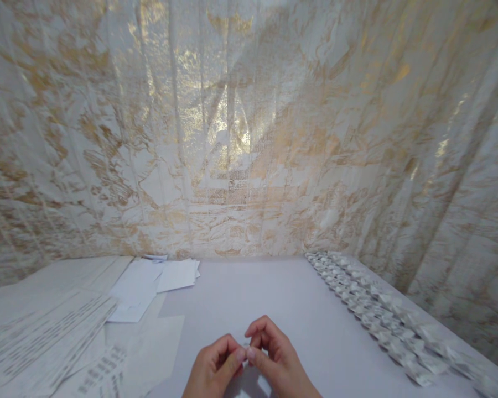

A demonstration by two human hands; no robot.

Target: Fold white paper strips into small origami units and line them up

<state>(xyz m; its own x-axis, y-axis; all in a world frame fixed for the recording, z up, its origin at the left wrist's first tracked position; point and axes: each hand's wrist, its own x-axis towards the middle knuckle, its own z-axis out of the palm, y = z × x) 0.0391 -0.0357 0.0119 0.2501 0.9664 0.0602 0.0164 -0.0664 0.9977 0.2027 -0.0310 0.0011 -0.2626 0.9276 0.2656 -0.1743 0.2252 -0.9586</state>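
At the near middle of the table, my left hand (pixel 216 365) and my right hand (pixel 276 354) meet with their fingertips almost touching. Thumb and forefinger of each hand pinch a small white piece of paper (pixel 246 347), mostly covered by the fingers, so its exact shape is hard to make out. The other fingers of both hands are curled. Beneath the hands, a pale patch and shadows show on the white tabletop (pixel 249 293).
Printed sheets (pixel 45 337) overlap on the left. Behind them lie blank white papers (pixel 135 287) and a small stack of white slips (pixel 177 275). Rows of small folded paper pieces (pixel 373 315) line the right edge. A white-and-gold curtain (pixel 249 132) hangs behind the table.
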